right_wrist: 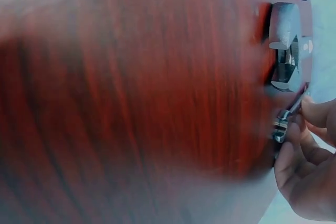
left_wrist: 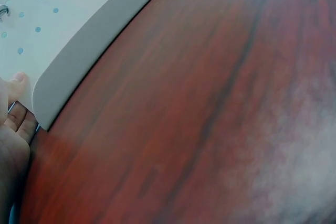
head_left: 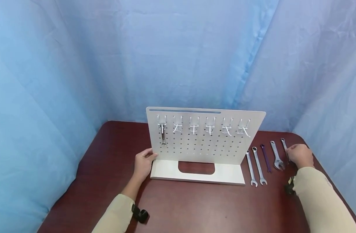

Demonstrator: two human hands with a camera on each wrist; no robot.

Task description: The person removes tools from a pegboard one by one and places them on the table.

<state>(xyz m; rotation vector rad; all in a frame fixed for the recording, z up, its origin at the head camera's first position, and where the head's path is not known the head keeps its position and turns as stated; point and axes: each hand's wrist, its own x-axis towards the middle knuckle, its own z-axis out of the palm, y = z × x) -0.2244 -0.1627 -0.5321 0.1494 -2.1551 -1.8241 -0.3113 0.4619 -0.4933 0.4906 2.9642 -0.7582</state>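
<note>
A white pegboard (head_left: 195,145) on a flat base stands on the table. My left hand (head_left: 143,164) grips its lower left edge, with the thumb (left_wrist: 19,80) on the front face and other fingers behind. On the leftmost hook hangs a small wrench (head_left: 163,136). At the far right of the table, my right hand (head_left: 301,156) pinches a slim combination wrench (head_left: 283,144) between thumb and fingers; its open end (right_wrist: 281,127) shows in the right wrist view. Just left of that lies an adjustable wrench (head_left: 276,157), its jaws toward me.
Further left lie a purple wrench (head_left: 265,157) and two silver combination wrenches (head_left: 258,165), beside the pegboard's right edge. Several white hooks (head_left: 210,127) without tools line the board's upper part. Blue curtains (head_left: 181,58) surround the dark red table (head_left: 189,207).
</note>
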